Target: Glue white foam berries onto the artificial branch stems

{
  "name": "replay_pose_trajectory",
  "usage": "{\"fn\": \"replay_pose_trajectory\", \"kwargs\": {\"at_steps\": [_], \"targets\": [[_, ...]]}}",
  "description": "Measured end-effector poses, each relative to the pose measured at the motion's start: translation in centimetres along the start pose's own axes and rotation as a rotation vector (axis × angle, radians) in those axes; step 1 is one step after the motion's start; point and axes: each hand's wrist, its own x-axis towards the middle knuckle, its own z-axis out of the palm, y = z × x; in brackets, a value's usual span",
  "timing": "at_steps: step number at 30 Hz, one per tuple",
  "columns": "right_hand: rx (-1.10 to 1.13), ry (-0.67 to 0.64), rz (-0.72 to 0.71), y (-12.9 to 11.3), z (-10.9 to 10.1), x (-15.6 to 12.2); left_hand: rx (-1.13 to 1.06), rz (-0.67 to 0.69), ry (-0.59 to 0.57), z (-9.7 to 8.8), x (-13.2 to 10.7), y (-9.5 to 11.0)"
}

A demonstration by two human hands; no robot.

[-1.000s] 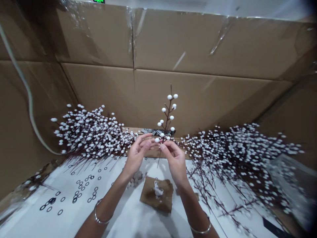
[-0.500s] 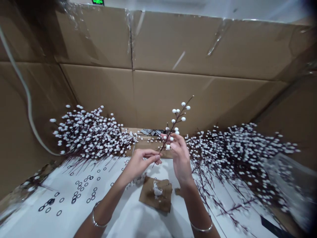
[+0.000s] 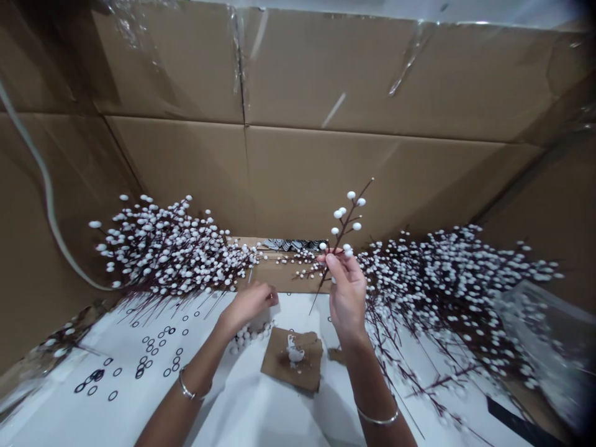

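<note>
Now the left hand (image 3: 249, 304) has let go of the sprig (image 3: 348, 223) and hangs with its fingers curled together, just above a heap of white berries (image 3: 246, 338), near a cardboard square (image 3: 291, 360). Only the right hand (image 3: 347, 298) holds the sprig, its thumb and fingers (image 3: 336, 264) clamped on the stem, the berried tip rising above them, tilted right.

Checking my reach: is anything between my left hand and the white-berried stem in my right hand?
Nothing visible. Your left hand hovers apart from the thin dark stem with white berries held in your right hand, with only open space between. The loose white berries lie below, not between them.
</note>
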Motion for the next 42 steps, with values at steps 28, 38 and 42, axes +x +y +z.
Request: {"fn": "replay_pose_trajectory", "kwargs": {"at_steps": [28, 38, 42], "targets": [[-0.047, -0.213, 0.174, 0.9, 0.9, -1.6, -0.996, 0.379, 0.595, -2.5, -1.3, 3.4], [0.004, -0.316, 0.202, 1.2, 1.7, -2.4, -1.156, 0.358, 0.636, -1.9, -1.8, 4.9], [0.032, -0.318, 0.219, 1.4, 1.8, -2.5, -1.154, 0.340, 0.642, -2.0, -1.9, 5.1]]}}
